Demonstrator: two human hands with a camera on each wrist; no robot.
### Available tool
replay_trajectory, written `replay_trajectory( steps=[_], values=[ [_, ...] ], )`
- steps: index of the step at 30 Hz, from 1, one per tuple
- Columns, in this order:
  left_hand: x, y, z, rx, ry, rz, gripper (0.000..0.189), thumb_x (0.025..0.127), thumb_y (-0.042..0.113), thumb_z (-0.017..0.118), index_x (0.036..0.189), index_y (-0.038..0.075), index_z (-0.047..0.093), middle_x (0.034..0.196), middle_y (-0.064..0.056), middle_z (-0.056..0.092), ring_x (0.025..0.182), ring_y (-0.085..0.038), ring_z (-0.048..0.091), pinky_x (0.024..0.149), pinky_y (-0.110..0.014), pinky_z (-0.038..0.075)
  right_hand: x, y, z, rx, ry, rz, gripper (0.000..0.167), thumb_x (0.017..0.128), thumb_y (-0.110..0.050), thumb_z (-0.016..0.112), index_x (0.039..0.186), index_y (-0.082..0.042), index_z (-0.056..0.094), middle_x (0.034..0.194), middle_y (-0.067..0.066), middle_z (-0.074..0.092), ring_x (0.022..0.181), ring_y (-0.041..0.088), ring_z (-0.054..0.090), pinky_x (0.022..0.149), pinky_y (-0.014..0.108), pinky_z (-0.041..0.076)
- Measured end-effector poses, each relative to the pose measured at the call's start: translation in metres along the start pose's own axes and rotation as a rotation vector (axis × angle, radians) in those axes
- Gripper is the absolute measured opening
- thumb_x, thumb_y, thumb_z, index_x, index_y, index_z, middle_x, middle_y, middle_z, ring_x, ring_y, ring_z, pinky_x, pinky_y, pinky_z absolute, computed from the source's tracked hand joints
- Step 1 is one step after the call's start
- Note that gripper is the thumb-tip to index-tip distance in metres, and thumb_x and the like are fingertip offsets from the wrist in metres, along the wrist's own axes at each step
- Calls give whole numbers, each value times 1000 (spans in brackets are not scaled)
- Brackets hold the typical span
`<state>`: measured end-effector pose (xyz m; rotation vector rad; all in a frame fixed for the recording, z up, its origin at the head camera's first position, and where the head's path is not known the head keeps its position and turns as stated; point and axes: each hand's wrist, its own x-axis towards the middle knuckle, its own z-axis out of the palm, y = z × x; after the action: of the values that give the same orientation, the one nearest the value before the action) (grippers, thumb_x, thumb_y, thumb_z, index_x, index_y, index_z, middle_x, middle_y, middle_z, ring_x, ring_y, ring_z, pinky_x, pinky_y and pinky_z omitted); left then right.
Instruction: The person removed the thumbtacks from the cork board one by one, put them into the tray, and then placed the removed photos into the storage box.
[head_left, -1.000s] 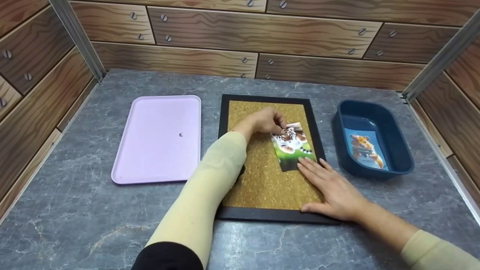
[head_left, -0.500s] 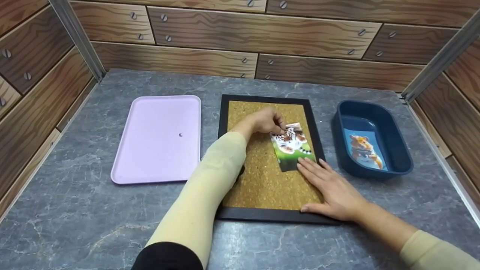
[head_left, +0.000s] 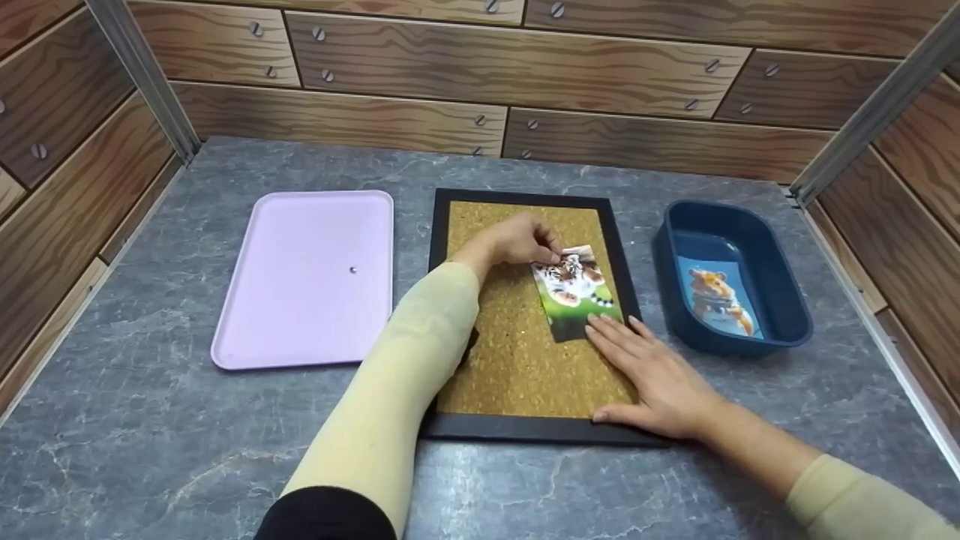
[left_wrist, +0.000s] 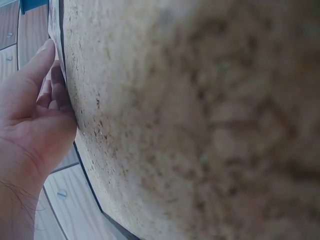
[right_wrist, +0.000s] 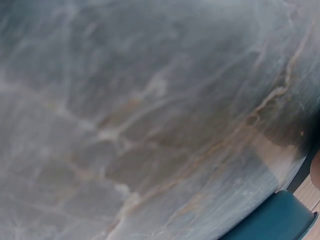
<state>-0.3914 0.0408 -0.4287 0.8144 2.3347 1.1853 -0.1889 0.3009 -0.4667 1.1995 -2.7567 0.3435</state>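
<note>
A corkboard (head_left: 517,360) with a black frame lies on the table. On its right half is a photo of a tiger (head_left: 576,292). My left hand (head_left: 517,238) bends over the photo's upper left corner, thumb and forefinger tips together there as if round something small, which they hide. In the left wrist view the same hand (left_wrist: 35,105) lies along the cork, thumb out and other fingers curled. My right hand (head_left: 656,382) is spread flat, fingertips on the photo's lower right corner and thumb on the board's lower edge. The right wrist view shows almost none of this hand.
Left of the board lies a lilac tray (head_left: 300,300) with one tiny shiny piece (head_left: 353,269) on it. At the right stands a dark blue bin (head_left: 772,300) holding a hamster photo (head_left: 716,296). Wood-patterned walls (head_left: 420,60) enclose the grey marbled table (head_left: 150,420).
The head view has shifted slightly, so everything sits a little further left. Both hands keep their places on the board, the left fingertips perhaps a touch higher.
</note>
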Motion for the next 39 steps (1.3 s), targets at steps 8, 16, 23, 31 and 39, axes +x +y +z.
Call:
replay_trajectory(
  steps=[8, 16, 23, 31, 39],
  values=[
    [-4, -1, 1, -117, 37, -12, 15, 98, 5, 76, 111, -1, 78, 96, 0, 73, 85, -9, 59, 78, -21, 48, 0, -1, 0, 4, 33, -17, 107, 90, -68, 72, 164, 0, 36, 171, 16, 32, 155, 37, 32, 126, 59, 20],
    [-11, 1, -1, -208, 81, -15, 14, 99, 7, 75, 111, -2, 78, 91, 2, 71, 76, -10, 57, 63, -23, 44, 0, -2, 1, -3, 49, -21, 105, 91, -68, 70, 163, 0, 36, 170, 17, 33, 155, 38, 33, 126, 58, 21],
    [-20, 9, -9, -289, 123, -7, 10, 99, 9, 76, 107, 3, 78, 92, 1, 70, 84, -14, 60, 75, -29, 52, 0, 0, 2, -3, 43, -12, 105, 90, -67, 72, 164, -1, 36, 171, 16, 32, 155, 38, 32, 127, 56, 19],
    [-34, 19, -24, -368, 163, 8, 11, 100, 10, 76, 109, 4, 76, 100, -3, 72, 101, -28, 66, 99, -49, 55, 0, 1, 3, -11, 54, -17, 105, 90, -66, 73, 163, -1, 37, 170, 17, 33, 154, 39, 34, 126, 57, 20],
    [-48, 23, -37, -406, 173, 11, 8, 101, 9, 74, 108, 5, 75, 100, -2, 72, 98, -22, 67, 101, -54, 53, 1, 1, 3, -9, 47, -15, 106, 89, -64, 76, 164, -1, 36, 170, 17, 32, 154, 39, 34, 129, 51, 16]
  ],
)
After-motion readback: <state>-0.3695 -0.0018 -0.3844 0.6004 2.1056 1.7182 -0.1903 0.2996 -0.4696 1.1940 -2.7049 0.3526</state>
